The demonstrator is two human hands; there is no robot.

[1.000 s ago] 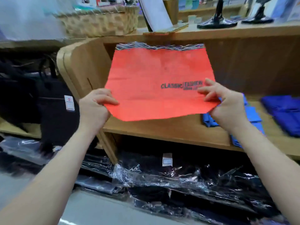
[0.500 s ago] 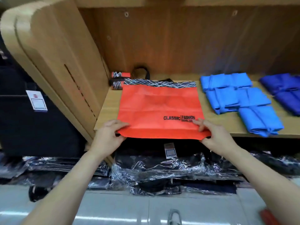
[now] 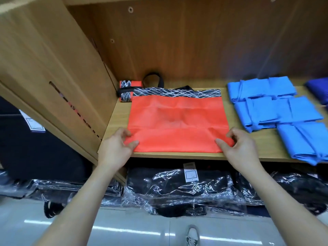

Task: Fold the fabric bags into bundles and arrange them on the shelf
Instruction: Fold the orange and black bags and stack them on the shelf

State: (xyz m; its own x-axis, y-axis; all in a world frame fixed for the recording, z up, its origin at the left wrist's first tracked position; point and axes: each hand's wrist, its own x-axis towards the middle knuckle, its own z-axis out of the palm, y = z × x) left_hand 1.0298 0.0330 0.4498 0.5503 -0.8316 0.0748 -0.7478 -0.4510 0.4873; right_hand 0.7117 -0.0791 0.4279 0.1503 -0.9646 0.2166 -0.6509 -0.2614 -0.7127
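An orange fabric bag point(image 3: 177, 119) with a black band of white lines along its far edge lies flat on the wooden shelf point(image 3: 117, 118). Its near strip is folded over, so the printed lettering is hidden. My left hand point(image 3: 117, 148) pinches the near left corner of that fold. My right hand point(image 3: 239, 148) pinches the near right corner. A small folded orange bundle point(image 3: 126, 91) with a black strap sits at the back left of the shelf, touching the bag's far corner.
Several folded light blue bundles point(image 3: 276, 112) lie in rows on the shelf to the right, with a dark blue one point(image 3: 319, 89) beyond. The shelf's side panel point(image 3: 58, 68) stands at the left. Black bags in clear plastic point(image 3: 177, 189) fill the space below. A shoe point(image 3: 192, 235) shows on the floor.
The bag went from being held up in the air to lying flat on the shelf. Its near edge has since been folded over, hiding the lettering, and the view has moved closer.
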